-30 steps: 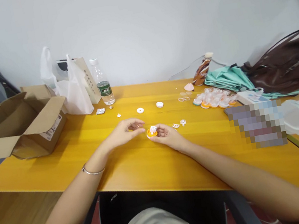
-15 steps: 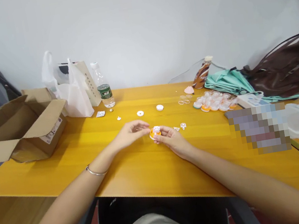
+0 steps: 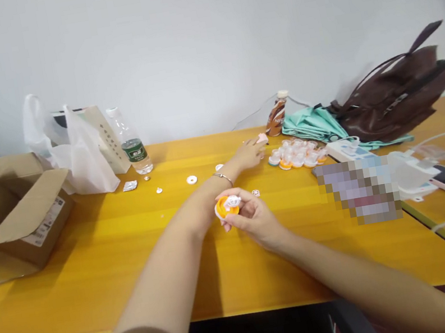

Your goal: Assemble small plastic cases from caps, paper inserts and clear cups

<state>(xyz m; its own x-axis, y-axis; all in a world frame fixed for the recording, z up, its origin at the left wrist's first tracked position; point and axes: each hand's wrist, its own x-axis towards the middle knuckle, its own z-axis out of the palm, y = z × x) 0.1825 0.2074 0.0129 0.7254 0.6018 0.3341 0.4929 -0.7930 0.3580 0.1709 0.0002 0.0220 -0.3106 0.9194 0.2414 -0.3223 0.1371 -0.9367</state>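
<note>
My right hand [image 3: 254, 218] holds a small round orange-and-white plastic assembly [image 3: 223, 209] between thumb and fingers, its open side tilted towards me. A white slotted piece [image 3: 234, 201] sits at the assembly's right side. Stretched across to the far side, my left hand [image 3: 249, 154] has its fingertips on a small pink cone-shaped piece [image 3: 261, 138]; the fingers partly hide it. Under the left forearm a white disc [image 3: 219, 167] shows in part. A white ring-shaped disc [image 3: 192, 179] and a tiny white part [image 3: 159, 190] lie further left. Past my right fingers is a white perforated piece [image 3: 256, 192].
Several clear and orange domed pieces [image 3: 295, 154] cluster at right, near a brown bottle [image 3: 277, 114], green cloth [image 3: 309, 123] and brown bag [image 3: 395, 103]. At left stand an open cardboard box [image 3: 22, 222], a white plastic bag [image 3: 85, 161] and a water bottle [image 3: 134, 147].
My left hand has left the orange-and-white assembly and reached forward right to the pink piece. My right hand still holds the assembly, now tilted more. The view has shifted right.
</note>
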